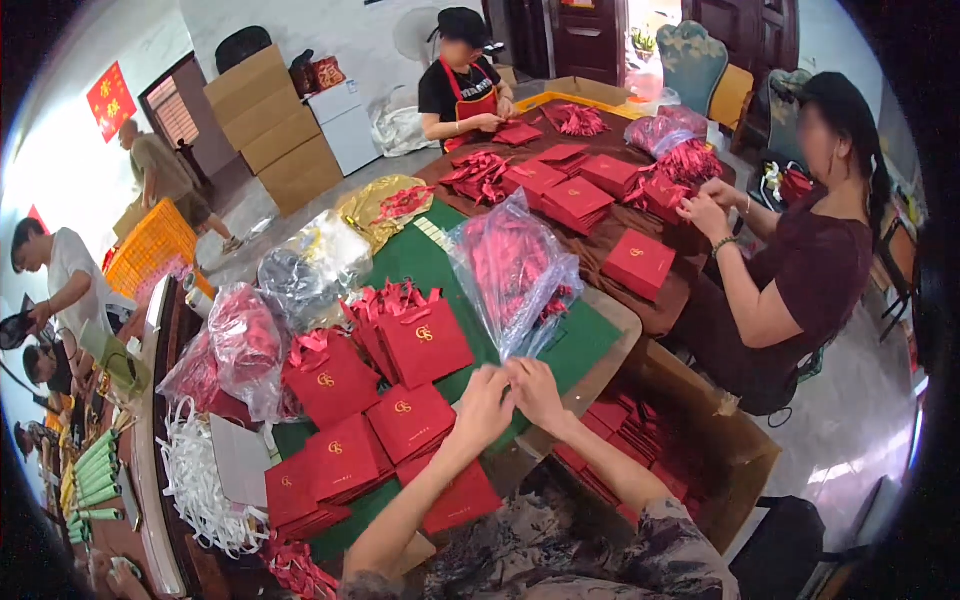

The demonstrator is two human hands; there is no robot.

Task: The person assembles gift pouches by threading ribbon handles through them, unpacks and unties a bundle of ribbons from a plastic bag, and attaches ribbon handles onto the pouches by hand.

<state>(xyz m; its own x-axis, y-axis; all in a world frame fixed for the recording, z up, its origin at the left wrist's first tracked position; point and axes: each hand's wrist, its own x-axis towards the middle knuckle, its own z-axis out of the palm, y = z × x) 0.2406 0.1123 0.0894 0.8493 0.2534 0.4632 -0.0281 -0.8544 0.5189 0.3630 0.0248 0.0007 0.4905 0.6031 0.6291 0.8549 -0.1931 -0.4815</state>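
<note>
A clear plastic bag (505, 250) full of red ribbon pieces lies on the green table top (590, 335), its gathered neck toward me. Both hands meet at that neck. My left hand (484, 404) is closed on the bunched plastic, and my right hand (536, 392) pinches it just beside. The exact fingertip grip is partly hidden by the backs of my hands. To the left are stacks of red paper gift bags (425, 345) with gold print and ribbon handles. More red bags (335, 455) lie in piles beside my left forearm.
An open cardboard box (745, 465) of red bags stands below my right forearm. White strips (205, 490) heap at the left edge. Two people sit at the brown-covered table (600, 240) with more red bags; others are at the far left. Filled plastic bags (245, 345) stand left.
</note>
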